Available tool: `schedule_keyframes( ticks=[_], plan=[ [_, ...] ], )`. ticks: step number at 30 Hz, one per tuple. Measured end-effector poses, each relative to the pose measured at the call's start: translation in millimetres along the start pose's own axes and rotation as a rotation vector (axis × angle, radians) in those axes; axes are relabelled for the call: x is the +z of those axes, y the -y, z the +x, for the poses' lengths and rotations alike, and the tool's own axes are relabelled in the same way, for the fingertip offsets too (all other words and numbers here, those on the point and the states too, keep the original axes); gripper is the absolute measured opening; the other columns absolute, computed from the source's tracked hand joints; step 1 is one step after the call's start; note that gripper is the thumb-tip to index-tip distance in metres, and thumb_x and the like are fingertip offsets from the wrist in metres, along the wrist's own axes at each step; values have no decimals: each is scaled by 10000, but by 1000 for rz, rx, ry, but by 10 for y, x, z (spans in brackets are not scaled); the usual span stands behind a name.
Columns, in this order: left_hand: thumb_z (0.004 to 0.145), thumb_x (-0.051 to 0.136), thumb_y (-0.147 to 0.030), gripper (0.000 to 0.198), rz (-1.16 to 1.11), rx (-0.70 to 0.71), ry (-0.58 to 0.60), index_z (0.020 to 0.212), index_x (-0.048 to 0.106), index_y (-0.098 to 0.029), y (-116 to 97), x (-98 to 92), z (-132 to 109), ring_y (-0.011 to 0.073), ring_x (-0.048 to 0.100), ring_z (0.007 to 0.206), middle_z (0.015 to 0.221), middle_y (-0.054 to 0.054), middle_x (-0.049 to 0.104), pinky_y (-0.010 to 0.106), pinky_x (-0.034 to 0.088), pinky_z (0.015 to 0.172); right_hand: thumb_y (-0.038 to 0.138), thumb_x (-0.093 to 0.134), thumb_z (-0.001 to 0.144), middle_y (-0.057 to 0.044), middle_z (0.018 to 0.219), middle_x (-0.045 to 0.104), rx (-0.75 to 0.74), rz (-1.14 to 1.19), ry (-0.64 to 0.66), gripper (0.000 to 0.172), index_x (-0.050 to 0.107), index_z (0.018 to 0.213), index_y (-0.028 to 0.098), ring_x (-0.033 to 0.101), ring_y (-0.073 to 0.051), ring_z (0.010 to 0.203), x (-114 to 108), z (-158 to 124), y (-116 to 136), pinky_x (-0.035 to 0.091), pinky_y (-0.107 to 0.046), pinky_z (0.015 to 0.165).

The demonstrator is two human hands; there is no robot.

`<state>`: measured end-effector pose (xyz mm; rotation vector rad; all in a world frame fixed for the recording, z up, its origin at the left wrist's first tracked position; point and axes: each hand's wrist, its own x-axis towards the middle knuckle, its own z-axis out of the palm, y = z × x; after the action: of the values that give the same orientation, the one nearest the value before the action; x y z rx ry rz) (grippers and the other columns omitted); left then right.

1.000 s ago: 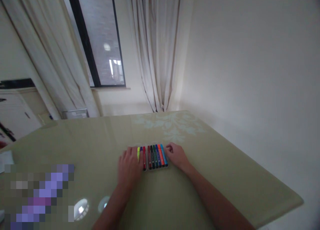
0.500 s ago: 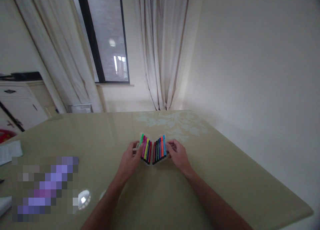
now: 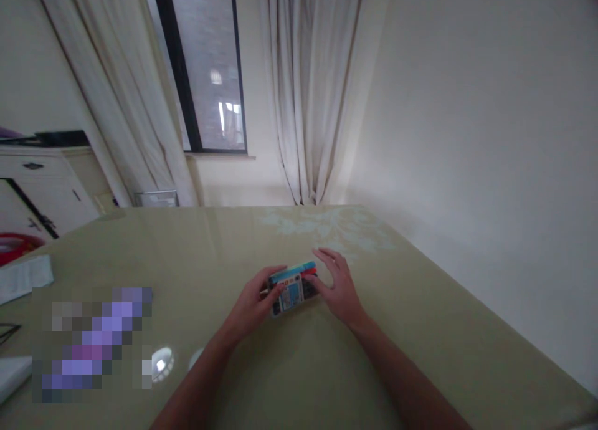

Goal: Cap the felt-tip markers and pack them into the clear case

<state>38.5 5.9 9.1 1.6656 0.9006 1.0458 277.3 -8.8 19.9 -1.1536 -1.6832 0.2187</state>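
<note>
A flat case of colored markers (image 3: 293,294) is folded together, tilted, above the table in front of me. A printed label covers its front, and a light blue and a red marker show along its top edge. My left hand (image 3: 255,300) grips the left end, thumb on the front and fingers behind. At the right end, my right hand (image 3: 341,291) has its fingers spread apart, with the thumb at the case's front corner. Whether that thumb presses on the case is hard to tell.
The table (image 3: 411,355) has a glossy greenish top. At its left are a blurred-out purple item (image 3: 98,343), white paper (image 3: 28,277) and a white object (image 3: 14,374). A wall (image 3: 490,137) runs along the right side; curtains (image 3: 308,93) hang behind.
The marker case was spread in two halves with the markers facing me; now it is folded together, label side toward me. My right hand's fingers have opened off its edge.
</note>
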Motion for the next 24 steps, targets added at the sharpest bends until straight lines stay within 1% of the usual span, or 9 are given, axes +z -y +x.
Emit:
schedule_keyframes(
  ticks=[1, 2, 5, 7, 11, 14, 16, 19, 24],
  plan=[
    [932, 651, -539, 517, -23, 1, 8, 1322, 642, -200, 2, -28, 0, 282, 723, 1114, 1335, 138, 696, 401, 631, 878, 428, 744, 922, -117, 1400, 609, -4, 11, 32, 494, 648, 1389, 297, 541, -314, 1327, -54, 25, -48, 416, -529, 1163],
    [928, 661, -540, 509, -35, 5, 15, 1308, 655, -201, 4, -46, -2, 285, 724, 1110, 1326, 139, 700, 406, 632, 877, 436, 734, 930, -114, 1378, 626, -4, 38, 82, 482, 650, 1383, 293, 570, -305, 1297, -92, 40, -89, 446, -512, 1136],
    [944, 650, -525, 475, -18, 47, 14, 1291, 680, -202, 10, -57, -9, 276, 733, 1074, 1269, 131, 722, 409, 633, 882, 431, 697, 958, -98, 1252, 685, 38, 140, 189, 399, 670, 1324, 273, 662, -263, 1136, -116, 41, -167, 558, -419, 964],
    [968, 625, -498, 434, 52, 99, -3, 1286, 695, -211, 16, -56, -14, 262, 731, 1069, 1259, 123, 726, 399, 632, 885, 420, 700, 958, -88, 1195, 696, 60, 167, 186, 333, 692, 1249, 259, 678, -246, 1072, -94, 25, -181, 573, -383, 899],
    [1010, 584, -430, 355, 246, 205, -29, 1293, 710, -258, 22, -76, -19, 233, 719, 1083, 1255, 93, 733, 345, 626, 861, 399, 707, 957, -73, 1130, 700, 20, 166, 166, 242, 706, 1145, 246, 681, -233, 1035, -68, 10, -169, 565, -379, 911],
    [1025, 572, -377, 322, 343, 290, -43, 1299, 710, -277, 21, -95, -21, 219, 709, 1112, 1255, 77, 740, 337, 603, 914, 383, 693, 970, -74, 1111, 703, -37, 177, 142, 213, 707, 1132, 247, 680, -230, 1036, -71, 13, -160, 566, -377, 916],
    [1029, 572, -348, 310, 375, 334, -49, 1296, 712, -274, 18, -101, -22, 209, 708, 1114, 1240, 74, 745, 340, 583, 957, 367, 685, 978, -76, 1100, 707, -83, 179, 125, 191, 707, 1125, 247, 677, -233, 1054, -72, 17, -160, 561, -383, 933],
    [1025, 581, -322, 300, 384, 365, -51, 1286, 716, -261, 3, -105, -24, 199, 711, 1094, 1214, 76, 749, 333, 573, 965, 348, 681, 984, -77, 1069, 713, -148, 180, 112, 155, 712, 1099, 249, 674, -235, 1056, -70, 26, -171, 557, -395, 943],
    [1006, 605, -309, 274, 338, 364, -59, 1240, 736, -256, -17, -74, -37, 198, 708, 1078, 1182, 76, 748, 332, 571, 955, 336, 678, 987, -76, 1063, 706, -200, 184, 118, 130, 721, 1087, 264, 675, -229, 1018, -78, 31, -199, 570, -388, 899]
  ],
)
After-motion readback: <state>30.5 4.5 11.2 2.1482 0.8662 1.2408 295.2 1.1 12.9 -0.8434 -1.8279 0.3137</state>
